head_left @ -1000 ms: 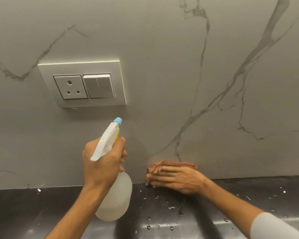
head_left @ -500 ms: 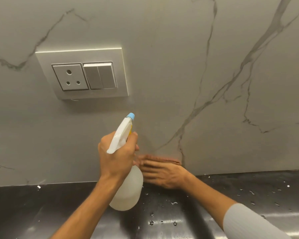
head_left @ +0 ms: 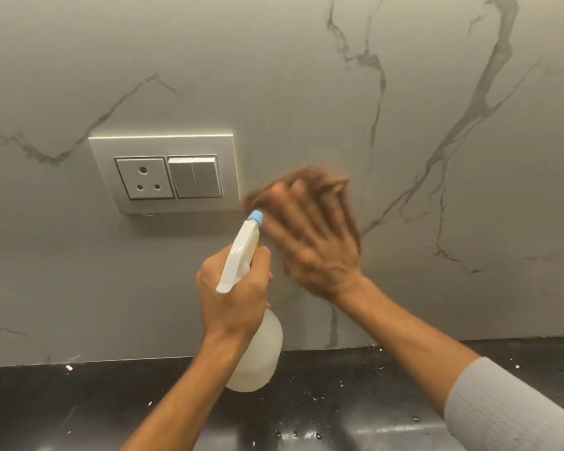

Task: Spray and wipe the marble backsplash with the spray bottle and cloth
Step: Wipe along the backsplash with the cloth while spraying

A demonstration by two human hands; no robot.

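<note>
My left hand (head_left: 233,299) grips the neck of a white spray bottle (head_left: 258,353), whose blue nozzle points up at the grey marble backsplash (head_left: 306,92). My right hand (head_left: 316,236), blurred by motion, presses a brownish-pink cloth (head_left: 302,180) flat against the backsplash with straight fingers. The hand sits just right of the nozzle and of the socket plate. Only the cloth's top and left edges show past the fingers.
A silver socket and switch plate (head_left: 163,174) is set in the backsplash left of the cloth. A black countertop (head_left: 372,402) with scattered water droplets runs along the bottom. Dark veins cross the marble at right.
My right hand has swept the cloth from the base of the backsplash up to the level of the switch plate. The bottle hand has stayed close beside it.
</note>
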